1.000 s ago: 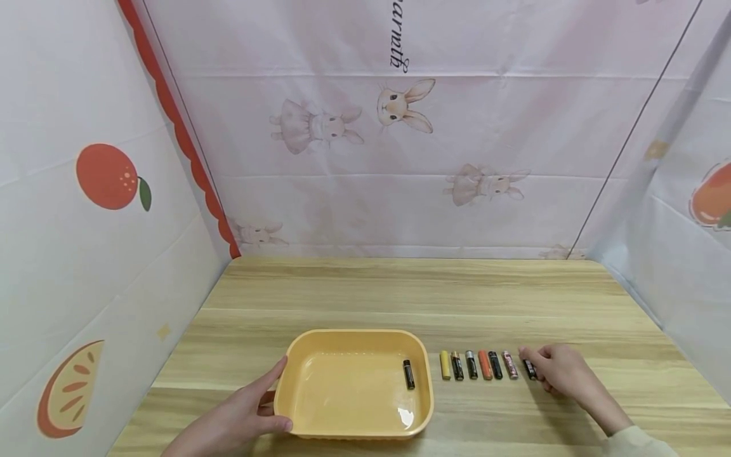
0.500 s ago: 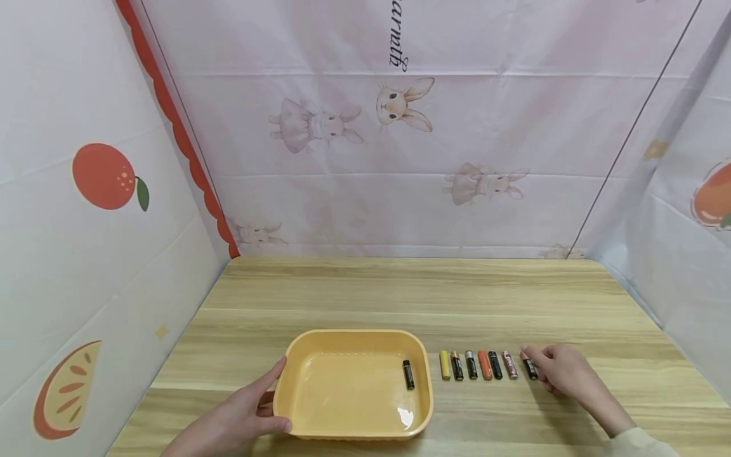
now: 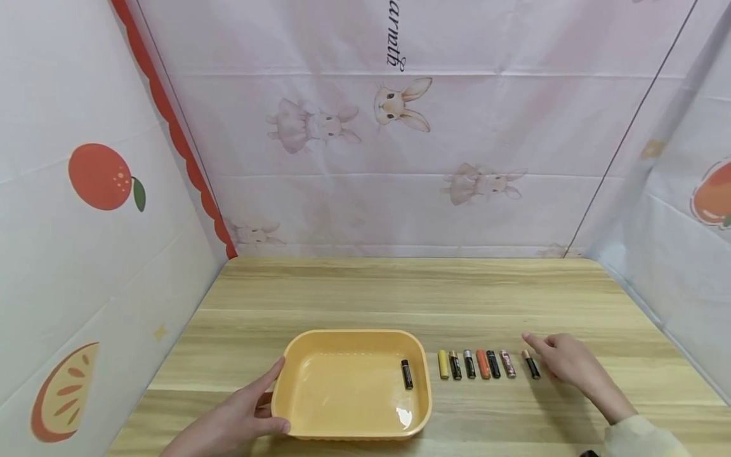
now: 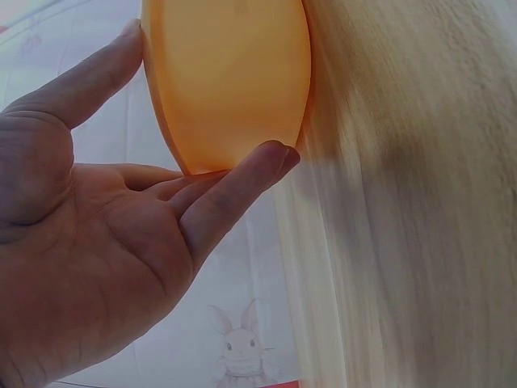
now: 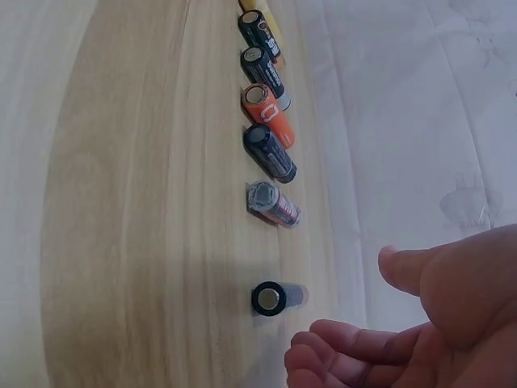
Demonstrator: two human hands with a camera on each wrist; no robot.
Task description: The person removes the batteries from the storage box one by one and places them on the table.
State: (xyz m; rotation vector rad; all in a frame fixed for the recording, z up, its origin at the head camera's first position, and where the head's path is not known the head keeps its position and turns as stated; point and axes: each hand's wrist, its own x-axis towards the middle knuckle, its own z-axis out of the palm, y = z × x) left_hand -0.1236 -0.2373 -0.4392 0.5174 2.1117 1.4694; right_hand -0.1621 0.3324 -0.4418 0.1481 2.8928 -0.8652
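Note:
A yellow plastic tray (image 3: 354,432) stands on the table, one black battery (image 3: 407,374) lying inside near its right wall. My left hand (image 3: 240,406) grips the tray's left end, thumb and fingers spread across its outer wall; the left wrist view shows this wall (image 4: 230,81) up close. To the right, a black battery with a copper-coloured end (image 3: 531,364) lies on the table. Just beside it is my right hand (image 3: 571,365), holding nothing, its thumb apart from the loosely bent fingers (image 5: 347,339) in the right wrist view.
A row of several batteries lies between tray and right hand: a yellow one (image 3: 443,365), black ones, an orange one (image 3: 483,364) and a pink-and-silver one (image 3: 507,364). Printed cloth walls (image 3: 342,209) enclose the wooden table (image 3: 400,292) behind and at both sides.
My right hand has let go of the end battery and lifted slightly away from it, leaving it on the table. The left hand and tray have stayed in place.

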